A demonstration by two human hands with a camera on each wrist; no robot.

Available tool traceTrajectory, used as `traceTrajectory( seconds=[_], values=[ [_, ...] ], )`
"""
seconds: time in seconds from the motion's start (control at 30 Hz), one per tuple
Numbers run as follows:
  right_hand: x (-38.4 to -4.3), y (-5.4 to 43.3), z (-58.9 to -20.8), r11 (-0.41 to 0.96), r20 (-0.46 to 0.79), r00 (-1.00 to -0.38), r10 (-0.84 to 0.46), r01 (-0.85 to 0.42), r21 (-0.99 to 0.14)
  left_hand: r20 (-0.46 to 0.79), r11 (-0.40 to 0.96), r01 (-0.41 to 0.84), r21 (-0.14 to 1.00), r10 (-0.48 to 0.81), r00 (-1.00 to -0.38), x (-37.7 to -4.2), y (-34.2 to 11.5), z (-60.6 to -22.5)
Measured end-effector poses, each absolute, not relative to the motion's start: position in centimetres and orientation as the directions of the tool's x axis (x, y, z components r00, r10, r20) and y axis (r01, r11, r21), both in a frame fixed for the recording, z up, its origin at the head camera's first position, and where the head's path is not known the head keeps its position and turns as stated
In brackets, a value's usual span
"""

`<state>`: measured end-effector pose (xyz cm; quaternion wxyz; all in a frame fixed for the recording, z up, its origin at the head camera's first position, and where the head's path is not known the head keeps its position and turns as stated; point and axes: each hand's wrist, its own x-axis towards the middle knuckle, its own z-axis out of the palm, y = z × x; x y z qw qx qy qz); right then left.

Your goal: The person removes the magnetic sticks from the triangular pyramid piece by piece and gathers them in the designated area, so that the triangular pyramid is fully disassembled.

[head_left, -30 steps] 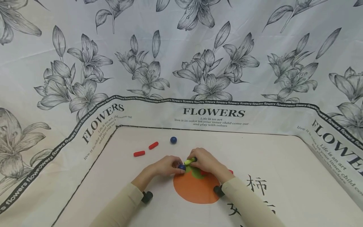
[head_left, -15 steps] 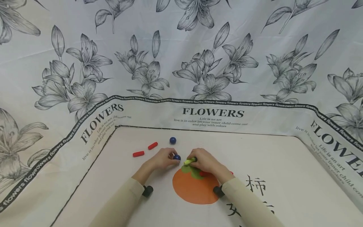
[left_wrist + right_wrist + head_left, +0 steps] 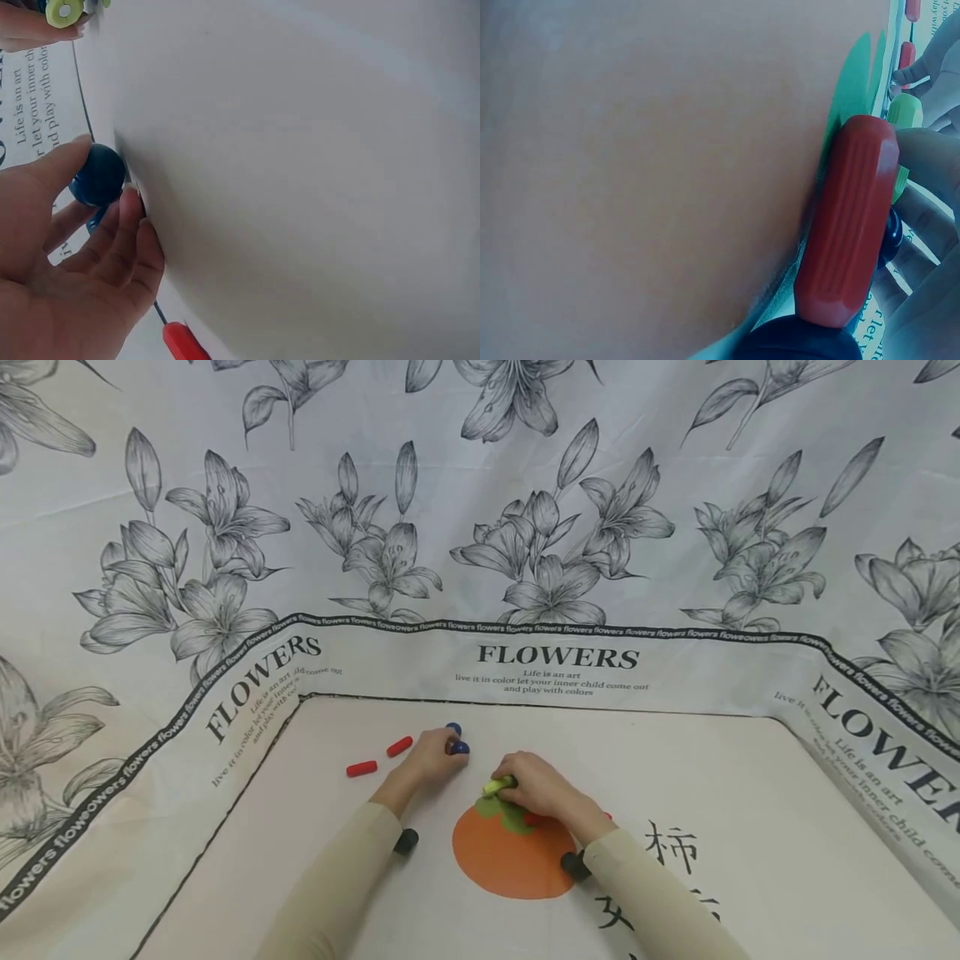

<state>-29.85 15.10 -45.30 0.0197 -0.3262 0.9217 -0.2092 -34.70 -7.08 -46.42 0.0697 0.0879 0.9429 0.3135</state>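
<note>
On the tabletop (image 3: 637, 760), looks part-built: left fingers (image 3: 129, 232) pinch a blue ball (image 3: 97, 176), right fingers (image 3: 930, 154) grip a green stick (image 3: 495, 787), two red sticks (image 3: 362, 769) lie loose.

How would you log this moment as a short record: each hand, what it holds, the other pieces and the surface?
Left hand: pinches a blue ball
Right hand: holds a yellow-green stick
Other pieces: second blue ball, just beyond the pinched one, contact unclear; nearer red stick and farther red stick, lying apart; third red stick, partly hidden in the head view
Surface: pale, with an orange fruit print
</note>
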Motion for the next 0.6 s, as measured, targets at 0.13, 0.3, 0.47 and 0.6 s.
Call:
traceTrajectory(
  seconds=[0.13, 0.3, 0.47, 0.6],
  values=[
    [-29.9, 15.1, -45.1, 0.699, 0.092, -0.783, -0.616, -0.596, -0.396, -0.072, 0.786, 0.092, 0.612, 0.171, -0.983, -34.9, -6.8, -46.6],
    [-29.7, 16.0, -44.7, 0.691, 0.102, -0.784, -0.613, -0.594, -0.412, -0.076, 0.801, 0.082, 0.593, 0.157, -0.985, -34.8, -6.6, -46.7],
    [-29.5, 17.5, -44.1, 0.713, 0.097, -0.813, -0.573, -0.554, -0.430, -0.084, 0.821, 0.095, 0.563, 0.171, -0.982, -34.2, -6.7, -46.2],
    [-29.5, 18.4, -43.9, 0.753, 0.076, -0.846, -0.527, -0.507, -0.420, -0.080, 0.826, 0.106, 0.554, 0.179, -0.980, -33.6, -7.2, -45.7]
  ],
)
